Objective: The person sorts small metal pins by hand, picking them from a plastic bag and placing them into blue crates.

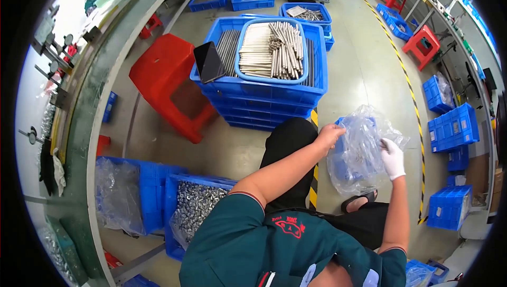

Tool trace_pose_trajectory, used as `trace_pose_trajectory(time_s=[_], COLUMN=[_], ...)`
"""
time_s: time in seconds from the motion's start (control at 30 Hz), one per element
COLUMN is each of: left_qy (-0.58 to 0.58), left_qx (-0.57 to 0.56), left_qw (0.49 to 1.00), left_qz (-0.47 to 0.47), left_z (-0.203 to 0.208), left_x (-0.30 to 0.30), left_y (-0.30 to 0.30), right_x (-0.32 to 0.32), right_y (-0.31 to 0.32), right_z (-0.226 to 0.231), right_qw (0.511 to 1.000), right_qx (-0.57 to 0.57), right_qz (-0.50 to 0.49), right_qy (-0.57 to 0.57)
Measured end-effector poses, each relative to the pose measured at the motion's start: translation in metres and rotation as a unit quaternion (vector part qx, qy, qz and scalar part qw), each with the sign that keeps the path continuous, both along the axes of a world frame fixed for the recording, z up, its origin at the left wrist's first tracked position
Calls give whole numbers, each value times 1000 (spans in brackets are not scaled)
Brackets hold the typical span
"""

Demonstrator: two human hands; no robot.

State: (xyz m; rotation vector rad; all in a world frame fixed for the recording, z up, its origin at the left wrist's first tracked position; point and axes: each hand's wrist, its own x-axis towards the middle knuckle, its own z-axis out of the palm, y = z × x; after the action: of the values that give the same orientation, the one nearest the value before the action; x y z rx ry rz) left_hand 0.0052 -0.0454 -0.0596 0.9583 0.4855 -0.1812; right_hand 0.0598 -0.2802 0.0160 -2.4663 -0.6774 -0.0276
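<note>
A large clear plastic bag (364, 149) spreads between my hands, over a blue plastic bin (344, 163) on the floor by my foot. Bare, my left hand (328, 137) pinches the bag's left edge. My right hand (392, 158), in a white glove, has its fingers closed on the bag's right side. What lies inside the bag or bin is hard to make out through the crumpled film.
Ahead, stacked blue crates (264, 97) carry a tray of metal rods (288, 49) and a black phone (209, 62). A red stool (163, 76) stands to their left. Small metal parts (198, 202) fill a crate at lower left. Yellow-black floor tape (409, 89) runs along the right.
</note>
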Motion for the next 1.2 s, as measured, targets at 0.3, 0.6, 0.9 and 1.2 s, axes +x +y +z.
trace_pose_trajectory(time_s=[0.3, 0.6, 0.9, 1.2], left_qy=[-83, -54, -27, 92], left_qx=[417, 478, 447, 241], left_qw=[887, 823, 882, 961], left_qz=[-179, -302, -146, -97], left_z=[-15, -3, -28, -136], left_x=[27, 71, 96, 84], left_y=[-50, -61, -87, -40], right_x=[51, 77, 87, 88], right_y=[-144, -136, -160, -31], right_z=[-39, -46, -85, -49], right_qw=[950, 926, 965, 956], right_qx=[-138, -243, -19, -238], right_qz=[-274, -213, -214, -70], right_qy=[59, 193, 151, -160])
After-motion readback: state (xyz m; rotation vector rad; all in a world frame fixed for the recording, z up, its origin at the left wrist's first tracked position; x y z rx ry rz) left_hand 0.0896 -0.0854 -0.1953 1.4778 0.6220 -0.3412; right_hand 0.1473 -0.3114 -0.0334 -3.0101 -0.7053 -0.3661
